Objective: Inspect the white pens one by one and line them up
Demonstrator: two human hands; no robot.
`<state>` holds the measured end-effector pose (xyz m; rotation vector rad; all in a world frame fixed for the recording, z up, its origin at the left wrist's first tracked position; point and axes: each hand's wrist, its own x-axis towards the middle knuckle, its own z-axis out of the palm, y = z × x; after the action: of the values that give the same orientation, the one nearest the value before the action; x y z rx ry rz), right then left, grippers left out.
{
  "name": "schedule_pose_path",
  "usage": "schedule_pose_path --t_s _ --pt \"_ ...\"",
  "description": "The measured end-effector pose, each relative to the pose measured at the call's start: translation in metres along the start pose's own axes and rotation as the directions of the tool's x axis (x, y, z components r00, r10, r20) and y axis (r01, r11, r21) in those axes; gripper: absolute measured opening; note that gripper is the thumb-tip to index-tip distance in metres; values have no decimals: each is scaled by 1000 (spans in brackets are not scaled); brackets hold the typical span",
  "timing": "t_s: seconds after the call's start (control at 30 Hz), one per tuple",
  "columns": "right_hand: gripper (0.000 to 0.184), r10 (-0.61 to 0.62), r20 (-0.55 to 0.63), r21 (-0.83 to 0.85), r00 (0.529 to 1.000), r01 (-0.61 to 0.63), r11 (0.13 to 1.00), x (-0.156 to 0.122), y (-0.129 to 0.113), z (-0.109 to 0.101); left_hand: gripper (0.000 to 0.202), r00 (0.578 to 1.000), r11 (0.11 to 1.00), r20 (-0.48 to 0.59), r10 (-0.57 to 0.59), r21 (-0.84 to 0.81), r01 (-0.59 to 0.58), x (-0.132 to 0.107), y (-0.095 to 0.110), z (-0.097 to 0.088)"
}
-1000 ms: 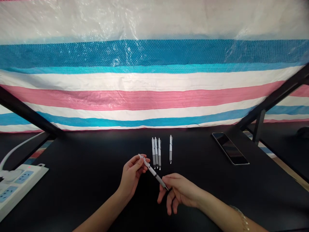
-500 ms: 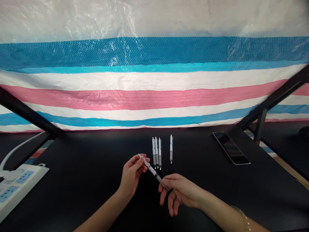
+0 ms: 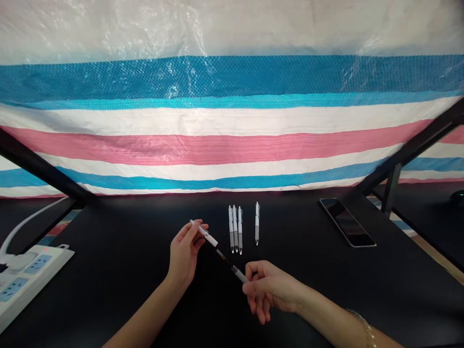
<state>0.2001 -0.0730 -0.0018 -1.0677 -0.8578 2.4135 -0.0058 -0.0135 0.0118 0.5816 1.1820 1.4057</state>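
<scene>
Left hand point(image 3: 184, 249), right hand point(image 3: 270, 285), 2 forearms point(image 3: 152, 309): all bare. Right forearm wears 1 gold-toned, chain-like bracelet point(image 3: 368, 331).

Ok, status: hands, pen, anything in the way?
Left hand holding white pen barrel. Right hand pinching grey grip, refill projecting toward barrel. Barrel and grip apart. Nothing seen blocking hands.

Striped white, blue and pink woven-plastic sheet point(image 3: 232, 150), 12 o'clock: glossy, crinkled, weave visible. Broad black desktop point(image 3: 145, 290), 6 o'clock: smooth, low sheen. Slim white pen barrel point(image 3: 207, 236), 7 o'clock: smooth plastic. Slender clear refill tube point(image 3: 220, 254), 6 o'clock: translucent plastic. Short grey grip section point(image 3: 240, 274), 6 o'clock: matt, rubbery-looking. Flat black rectangular phone point(image 3: 347, 222), 4 o'clock: glossy glass face, metallic-looking rim. Long white power strip point(image 3: 58, 258), 8 o'clock: smooth plastic.
</scene>
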Motion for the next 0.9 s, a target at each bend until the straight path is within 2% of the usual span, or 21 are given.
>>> schedule_pose_path --t_s 0.37,0.5,0.67,0.8,0.9 --pt "45 -35 -12 4 999 35 999 2 2 -1 23 1000 999 7 -31 -22 31 -1 -5 0" --pt "43 -55 -20 0 998 55 998 3 4 -2 22 995 998 83 -52 37 49 -14 -13 5" --pt "41 -71 -44 -28 997 70 997 5 6 -3 19 973 980 230 -22 195 -24 -37 -21 11" --pt "38 -64 -47 -19 997 64 998 5 6 -2 17 966 975 257 -13 218 -45 -41 -22 10" --pt "39 -54 -13 6 998 54 999 6 5 -1 15 965 984 257 -45 178 -1 -38 -23 8"
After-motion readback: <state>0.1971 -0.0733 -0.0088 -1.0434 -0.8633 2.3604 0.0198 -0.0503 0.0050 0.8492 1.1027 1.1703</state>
